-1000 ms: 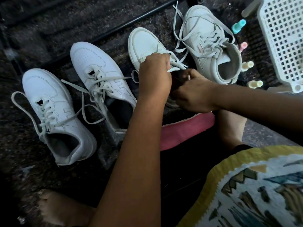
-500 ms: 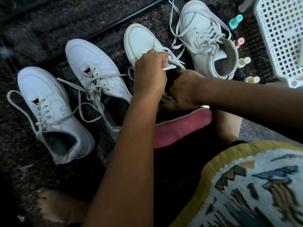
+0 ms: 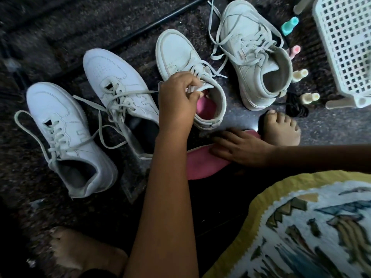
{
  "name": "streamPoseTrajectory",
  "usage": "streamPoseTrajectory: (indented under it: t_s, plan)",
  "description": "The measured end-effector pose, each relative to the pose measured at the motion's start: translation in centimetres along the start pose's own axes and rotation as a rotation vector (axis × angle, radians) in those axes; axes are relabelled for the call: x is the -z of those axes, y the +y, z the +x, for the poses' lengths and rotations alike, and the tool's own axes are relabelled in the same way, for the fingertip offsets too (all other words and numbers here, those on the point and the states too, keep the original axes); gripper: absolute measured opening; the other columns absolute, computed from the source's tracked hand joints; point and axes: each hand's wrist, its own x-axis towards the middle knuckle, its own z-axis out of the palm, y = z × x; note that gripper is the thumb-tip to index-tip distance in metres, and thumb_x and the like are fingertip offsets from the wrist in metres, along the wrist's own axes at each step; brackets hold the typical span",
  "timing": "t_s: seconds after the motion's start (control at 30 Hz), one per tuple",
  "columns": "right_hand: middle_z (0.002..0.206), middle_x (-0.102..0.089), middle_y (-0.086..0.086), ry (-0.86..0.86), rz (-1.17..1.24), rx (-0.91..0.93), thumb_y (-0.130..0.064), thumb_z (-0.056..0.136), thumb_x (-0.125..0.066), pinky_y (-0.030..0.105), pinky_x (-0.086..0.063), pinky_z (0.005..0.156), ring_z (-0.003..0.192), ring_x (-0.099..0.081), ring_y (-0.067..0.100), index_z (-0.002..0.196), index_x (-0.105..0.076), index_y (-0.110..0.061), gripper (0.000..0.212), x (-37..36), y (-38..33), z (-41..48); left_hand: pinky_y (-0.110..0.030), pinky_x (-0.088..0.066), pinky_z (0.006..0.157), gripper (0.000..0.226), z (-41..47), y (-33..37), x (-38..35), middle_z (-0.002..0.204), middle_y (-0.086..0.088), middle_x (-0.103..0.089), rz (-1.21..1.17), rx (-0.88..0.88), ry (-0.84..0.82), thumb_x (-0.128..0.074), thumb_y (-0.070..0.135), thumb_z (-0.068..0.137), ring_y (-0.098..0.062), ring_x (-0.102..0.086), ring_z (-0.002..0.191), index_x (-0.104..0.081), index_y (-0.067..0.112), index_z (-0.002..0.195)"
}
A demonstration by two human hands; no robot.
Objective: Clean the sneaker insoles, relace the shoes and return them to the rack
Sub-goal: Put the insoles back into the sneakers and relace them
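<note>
1. Left hand (image 3: 176,99) pinches the sneaker's (image 3: 176,51) tongue (image 3: 198,88) (pink insole (image 3: 202,105) already inside); a hard tug could tip it.
2. Right hand's (image 3: 243,149) flat fingers (image 3: 222,138) rest on the loose insole (image 3: 200,167) on the floor (image 3: 321,125); it could crease.

Four white sneakers (image 3: 66,125) in a row, laces loose. One pink insole (image 3: 202,105) sits inside the third sneaker (image 3: 178,51). A spare insole (image 3: 202,166) lies flat, nearer.

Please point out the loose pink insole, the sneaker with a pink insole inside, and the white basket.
Loose pink insole (image 3: 200,167): head view, bare end.
Sneaker with pink insole inside (image 3: 174,49): head view, toe cap.
White basket (image 3: 345,47): head view, lattice wall.
</note>
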Motion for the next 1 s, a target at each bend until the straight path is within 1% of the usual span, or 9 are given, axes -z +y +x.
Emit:
streamPoseTrajectory:
  t_s: [0.17,0.3,0.43,0.5,0.57,0.7,0.8,0.9,1.0]
  plan:
    - [0.124,-0.050,-0.002,-0.149,0.191,0.035,-0.063,0.071,-0.064,0.054,-0.034,0.106,0.114,-0.050,0.028,0.120,-0.051,-0.041,0.055,-16.0,2.5,-0.3,-0.014,-0.049,0.078,0.014,-0.9,0.1,0.7,0.088,0.010,-0.066,-0.380,0.210,0.190,-0.062,0.000,0.084,0.006,-0.063,0.079,-0.067,0.012,0.089]
    - [0.127,-0.045,0.026,-0.192,0.337,0.082,-0.051,0.066,-0.062,0.037,-0.053,0.075,0.086,-0.053,0.023,0.110,-0.061,-0.033,0.047,-3.0,0.4,-1.1,-0.028,-0.053,0.079,0.011,-0.2,0.5,2.4,0.085,-0.003,-0.067,-0.515,0.202,0.314,-0.060,0.011,0.085,-0.009,-0.062,0.078,-0.068,0.010,0.092]
    - [0.099,-0.056,0.006,0.024,0.550,0.227,-0.042,0.068,-0.066,0.021,-0.044,0.041,0.069,-0.056,0.018,0.094,-0.066,-0.024,0.032,12.3,0.6,-1.8,-0.028,-0.053,0.068,0.006,-0.2,1.2,3.3,0.081,-0.004,-0.070,-0.280,0.096,0.262,-0.063,0.018,0.082,-0.011,-0.062,0.069,-0.068,0.015,0.082]
    - [0.093,-0.054,0.010,0.069,0.557,-0.019,-0.058,0.085,-0.042,0.014,-0.040,0.044,0.072,-0.045,0.014,0.090,-0.069,-0.030,0.039,12.0,1.7,-3.9,-0.022,-0.048,0.064,0.002,-0.5,1.4,2.8,0.082,-0.003,-0.068,-0.106,0.072,0.209,-0.066,0.018,0.079,-0.007,-0.057,0.064,-0.067,0.018,0.077]
    - [0.100,-0.055,0.016,0.136,0.542,-0.226,-0.078,0.082,-0.012,0.033,-0.052,0.064,0.085,-0.052,0.023,0.101,-0.064,-0.038,0.068,11.9,2.3,-6.0,-0.024,-0.047,0.067,0.007,-1.3,1.5,1.6,0.090,-0.004,-0.063,0.048,0.130,0.198,-0.068,0.014,0.074,-0.013,-0.058,0.068,-0.064,0.019,0.076]
    - [0.112,-0.047,-0.023,0.138,0.767,-0.289,-0.047,0.083,-0.047,0.017,-0.048,0.071,0.087,-0.052,0.006,0.114,-0.049,-0.052,0.031,15.4,4.9,-9.7,-0.027,-0.039,0.072,0.013,-3.4,2.1,-1.9,0.090,-0.015,-0.057,0.118,0.128,0.373,-0.064,0.007,0.067,-0.031,-0.057,0.078,-0.056,0.006,0.078]
    - [0.114,-0.041,-0.016,0.238,0.733,-0.572,-0.056,0.078,-0.057,0.024,-0.045,0.085,0.099,-0.050,0.009,0.121,-0.053,-0.040,0.046,10.9,5.3,-12.8,-0.040,-0.047,0.070,0.010,-3.5,3.2,-3.4,0.082,-0.013,-0.055,0.045,0.006,0.485,-0.061,0.011,0.071,-0.030,-0.055,0.073,-0.055,0.003,0.076]
    - [0.123,-0.056,-0.007,0.089,0.558,-0.787,-0.067,0.065,-0.066,0.044,-0.050,0.082,0.102,-0.053,0.013,0.125,-0.053,-0.044,0.065,-7.2,7.6,-13.7,-0.037,-0.047,0.068,0.006,-2.9,5.1,-4.7,0.080,-0.009,-0.056,-0.059,-0.075,0.423,-0.063,0.006,0.074,-0.023,-0.054,0.070,-0.059,0.004,0.077]
    - [0.098,-0.064,0.014,-0.193,0.480,-0.974,-0.021,0.080,-0.061,0.039,-0.046,0.064,0.084,-0.061,0.032,0.112,-0.056,-0.018,0.033,-9.6,3.8,-5.1,-0.036,-0.049,0.070,0.010,-2.5,6.6,-6.6,0.088,-0.012,-0.057,-0.023,-0.155,0.207,-0.063,0.008,0.074,-0.028,-0.058,0.076,-0.064,0.006,0.084]
